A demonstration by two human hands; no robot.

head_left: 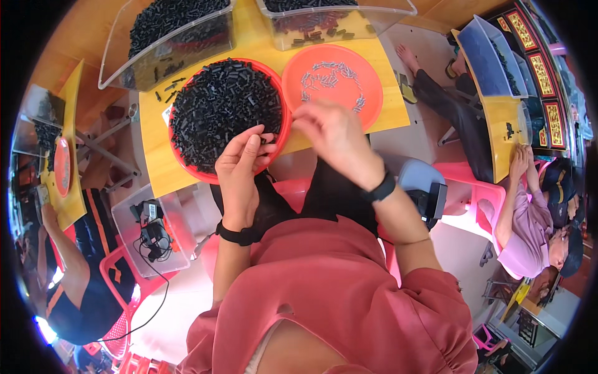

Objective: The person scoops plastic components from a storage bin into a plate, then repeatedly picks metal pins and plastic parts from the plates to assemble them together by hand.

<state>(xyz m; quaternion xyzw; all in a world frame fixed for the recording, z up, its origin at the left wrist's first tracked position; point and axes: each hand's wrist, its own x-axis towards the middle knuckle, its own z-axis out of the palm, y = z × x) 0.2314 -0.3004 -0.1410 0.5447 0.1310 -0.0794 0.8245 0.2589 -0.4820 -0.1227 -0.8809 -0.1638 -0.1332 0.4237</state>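
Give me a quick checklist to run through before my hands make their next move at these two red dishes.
1. Left hand at the rim of the big red dish of small black parts: ok.
2. Right hand by the smaller orange dish: ok.
3. Part pinched in either hand: cannot tell.
4. Metal springs in the orange dish: ok.
5. Both dishes fully on the yellow table: not ok, the big one overhangs the near edge.

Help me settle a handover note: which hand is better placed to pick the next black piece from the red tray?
Probably the left hand: its fingertips already rest on the black pieces at the red tray's near rim. The right hand sits between both trays, nearer the orange tray.
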